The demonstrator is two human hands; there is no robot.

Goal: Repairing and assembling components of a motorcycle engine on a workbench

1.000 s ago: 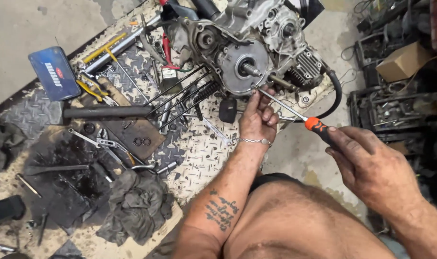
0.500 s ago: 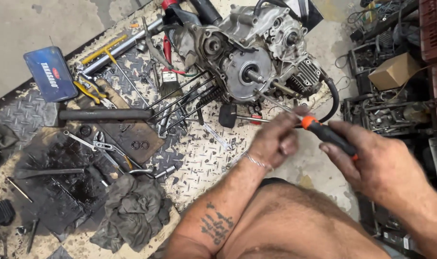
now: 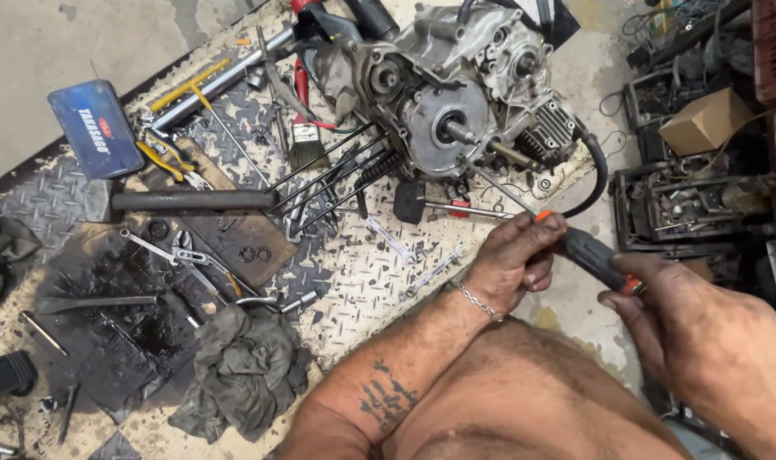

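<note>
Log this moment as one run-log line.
left hand: on screwdriver collar | right hand: holds handle | tip: toward engine | floor plate: tools, rag

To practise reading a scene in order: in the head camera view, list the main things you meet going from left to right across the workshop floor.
Blue case → dark rag → brush → engine → left hand → screwdriver → right hand, with the cardboard box above it.

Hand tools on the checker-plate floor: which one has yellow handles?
The pliers beside the blue rectangular case; the long T-handle wrench is yellow only at its crossbar.
</note>
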